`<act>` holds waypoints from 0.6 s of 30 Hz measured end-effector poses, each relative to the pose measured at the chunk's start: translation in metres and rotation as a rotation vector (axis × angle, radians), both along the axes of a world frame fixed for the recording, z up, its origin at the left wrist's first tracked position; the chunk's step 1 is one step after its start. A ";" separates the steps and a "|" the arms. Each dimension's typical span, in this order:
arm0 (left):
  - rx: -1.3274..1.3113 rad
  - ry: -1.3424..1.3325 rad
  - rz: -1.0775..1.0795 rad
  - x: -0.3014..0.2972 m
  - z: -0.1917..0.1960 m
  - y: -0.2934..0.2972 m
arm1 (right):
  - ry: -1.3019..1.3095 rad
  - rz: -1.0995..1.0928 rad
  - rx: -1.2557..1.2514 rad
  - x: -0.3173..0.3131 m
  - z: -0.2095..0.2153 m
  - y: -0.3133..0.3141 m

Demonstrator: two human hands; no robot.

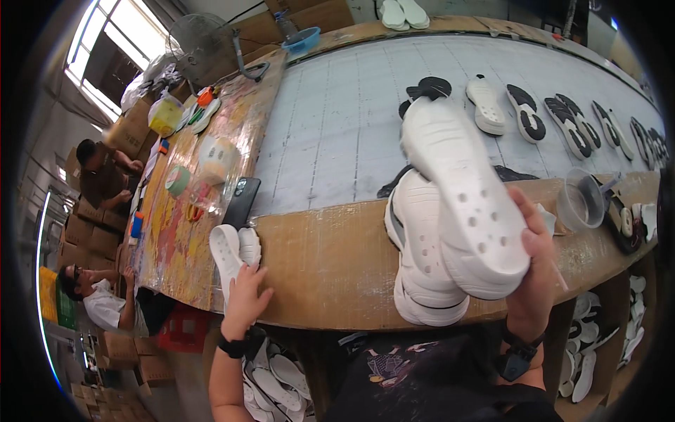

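Observation:
My right hand (536, 264) grips the heel end of a white shoe sole (464, 186), which has round holes in its upper face. It is held up in front of a stack of other white soles (415, 235) on the cardboard-covered table edge. My left hand (245, 294) has its fingers apart at the near end of a pair of white soles (226, 253). Its fingertips overlap these soles; whether they press on them I cannot tell.
Black-and-white soles (526, 112) stand in a row on the pale belt (330, 119). A clear plastic tub (580, 199) sits at right, a black phone (242, 200) at left. Boxes of soles (278, 380) are below the edge. Two people (105, 299) work at far left.

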State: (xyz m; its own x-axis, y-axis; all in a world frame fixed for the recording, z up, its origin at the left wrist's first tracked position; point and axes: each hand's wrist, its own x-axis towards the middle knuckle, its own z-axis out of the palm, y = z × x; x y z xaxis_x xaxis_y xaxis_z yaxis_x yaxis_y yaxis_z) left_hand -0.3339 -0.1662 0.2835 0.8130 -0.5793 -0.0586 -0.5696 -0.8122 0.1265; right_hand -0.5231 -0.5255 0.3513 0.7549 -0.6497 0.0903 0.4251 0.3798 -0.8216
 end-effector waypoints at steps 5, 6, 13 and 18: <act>-0.653 0.209 -0.425 -0.001 0.062 -0.137 | 0.276 0.272 -0.175 -0.006 -0.022 -0.012; -0.753 0.212 -0.545 -0.009 0.065 -0.164 | 0.185 0.279 -0.138 -0.005 -0.031 -0.015; -0.563 0.406 -0.717 -0.040 0.062 -0.233 | 0.250 0.150 0.016 -0.014 -0.096 -0.009; -0.871 0.544 -0.687 -0.034 0.040 -0.218 | 0.278 0.260 -0.132 -0.009 -0.115 0.015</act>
State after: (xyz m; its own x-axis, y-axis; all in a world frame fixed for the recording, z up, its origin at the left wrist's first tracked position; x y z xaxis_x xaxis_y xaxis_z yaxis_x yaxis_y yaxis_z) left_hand -0.3680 -0.3845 0.3237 0.3151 -0.8916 0.3253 -0.5488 0.1085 0.8289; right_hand -0.5325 -0.5107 0.2367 0.9001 -0.4299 -0.0712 0.0828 0.3291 -0.9407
